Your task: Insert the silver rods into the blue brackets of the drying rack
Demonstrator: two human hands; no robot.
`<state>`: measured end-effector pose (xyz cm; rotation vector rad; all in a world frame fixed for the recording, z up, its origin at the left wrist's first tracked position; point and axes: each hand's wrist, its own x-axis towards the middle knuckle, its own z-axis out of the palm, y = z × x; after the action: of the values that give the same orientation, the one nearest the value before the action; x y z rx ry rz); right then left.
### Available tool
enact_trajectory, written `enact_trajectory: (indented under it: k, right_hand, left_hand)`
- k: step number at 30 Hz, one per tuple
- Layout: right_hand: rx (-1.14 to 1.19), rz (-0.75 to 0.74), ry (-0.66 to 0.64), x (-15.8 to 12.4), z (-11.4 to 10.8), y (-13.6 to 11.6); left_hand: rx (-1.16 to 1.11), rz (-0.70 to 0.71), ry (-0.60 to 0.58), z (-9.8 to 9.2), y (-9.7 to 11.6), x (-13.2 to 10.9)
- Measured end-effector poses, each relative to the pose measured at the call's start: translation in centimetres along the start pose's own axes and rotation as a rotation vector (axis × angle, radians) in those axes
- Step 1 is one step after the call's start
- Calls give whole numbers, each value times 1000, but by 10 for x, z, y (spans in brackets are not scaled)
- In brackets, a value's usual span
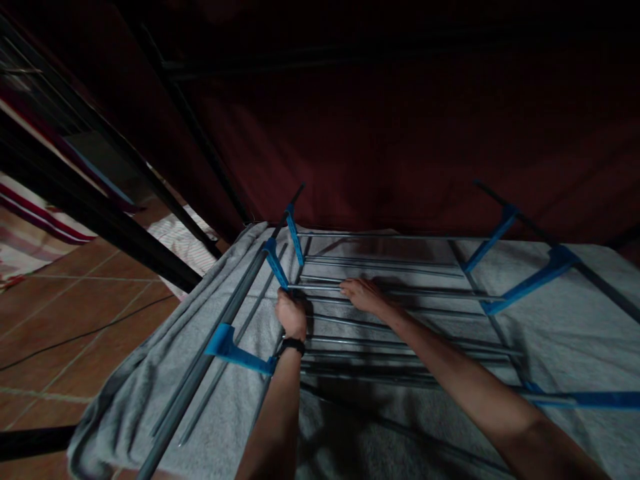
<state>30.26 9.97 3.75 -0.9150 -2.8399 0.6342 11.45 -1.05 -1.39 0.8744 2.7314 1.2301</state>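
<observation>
In the head view, my two hands are at a metal rack with blue brackets, which lies across a gray blanket (125, 413). My right hand (361, 294) pinches a metal rod (320, 288) that runs crosswise over the rack, gripping it left of its middle. My left hand (291, 315), with a black band (293, 345) on the wrist, is curled at the rod's left end, just below the tip of a blue bracket (277, 267); its back hides the fingers and the light is dim, so I can't tell whether they are closed on anything.

The rod's right end meets another blue bracket (535, 277). More parallel bars lie under and in front of my right forearm. Left of my left hand, a thick tube (190, 387) slants along the blanket, and a blue bracket (240, 353) joins it near my wrist. Dark red cloth (390, 147) hangs behind the rack, and a black cable (95, 331) crosses the tiled floor (95, 300) at left.
</observation>
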Motion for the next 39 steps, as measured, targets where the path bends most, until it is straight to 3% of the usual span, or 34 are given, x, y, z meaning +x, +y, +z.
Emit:
enact_trajectory:
  k: [3, 6, 12, 18, 28, 31, 33, 36, 39]
  right_hand:
    - [66, 37, -36, 0, 8, 2]
    - [28, 19, -23, 1, 2, 3]
    - [-131, -58, -6, 0, -24, -3]
    - [-179, -77, 46, -4, -18, -3]
    - [-192, -46, 84, -13, -15, -10]
    - [-194, -40, 113, -14, -11, -9]
    - [-208, -52, 142, -15, -8, -6]
    - [-241, -71, 180, -19, -7, 0]
    - [-246, -97, 253, -34, -9, 5]
  left_hand:
    - [150, 52, 33, 1, -1, 0]
    - [163, 107, 14, 0, -3, 1]
    - [133, 77, -39, -5, -3, 5]
    - [189, 81, -34, -4, 0, 8]
    - [16, 77, -84, -7, -5, 15]
    - [-70, 25, 1, -8, -5, 0]
    - [-137, 70, 87, -13, -1, -20]
    - [-240, 294, 168, -24, 16, -53]
    - [-301, 512, 166, -33, 51, -72]
